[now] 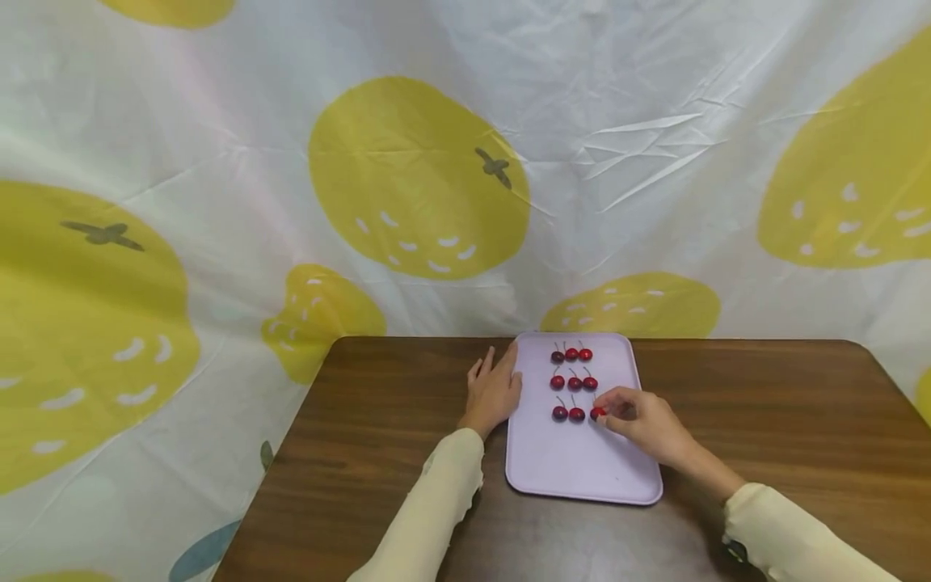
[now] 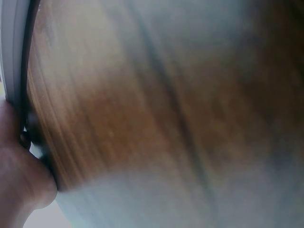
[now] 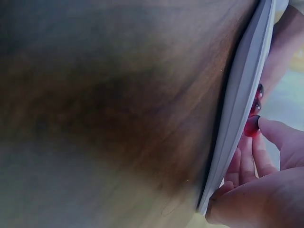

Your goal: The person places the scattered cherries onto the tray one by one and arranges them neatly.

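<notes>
- Dark wood-grain table (image 1: 378,420), backed by a white cloth backdrop (image 1: 618,121) printed with big yellow fruit.
- Lilac tray (image 1: 575,469) lies flat near the table's far edge.
- In the tray: cherries in a 3x3 grid; back row (image 1: 571,354), middle row (image 1: 574,382), front row (image 1: 568,414).
- Right hand (image 1: 640,424) pinches the front-right cherry (image 1: 596,413), which sits on the tray.
- Left hand (image 1: 494,392) lies flat, fingers straight, against the tray's left rim, holding nothing.
</notes>
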A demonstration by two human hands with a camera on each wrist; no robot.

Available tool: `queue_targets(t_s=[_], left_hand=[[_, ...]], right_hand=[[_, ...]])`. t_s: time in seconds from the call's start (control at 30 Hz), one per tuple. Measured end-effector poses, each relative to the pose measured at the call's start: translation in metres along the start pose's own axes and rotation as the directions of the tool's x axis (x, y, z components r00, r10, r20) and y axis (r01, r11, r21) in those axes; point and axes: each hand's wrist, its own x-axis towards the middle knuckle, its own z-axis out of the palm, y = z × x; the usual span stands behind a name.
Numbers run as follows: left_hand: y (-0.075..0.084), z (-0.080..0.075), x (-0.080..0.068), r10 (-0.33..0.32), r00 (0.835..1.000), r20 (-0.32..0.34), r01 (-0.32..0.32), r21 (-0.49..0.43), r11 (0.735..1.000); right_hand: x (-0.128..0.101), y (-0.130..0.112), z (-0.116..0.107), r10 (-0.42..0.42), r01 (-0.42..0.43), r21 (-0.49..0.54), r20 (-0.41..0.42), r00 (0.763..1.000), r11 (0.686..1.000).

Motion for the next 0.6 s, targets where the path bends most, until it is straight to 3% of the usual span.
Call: queue_targets(t_s=[0.6], left_hand=[[0.0006, -0.0018, -0.0016, 0.000, 1.000, 0.010, 0.000, -0.007, 1.000]], right_hand=[[0.0020, 0.0056, 0.0090, -0.019, 0.016, -0.093, -0.029, 0.999, 0.996]])
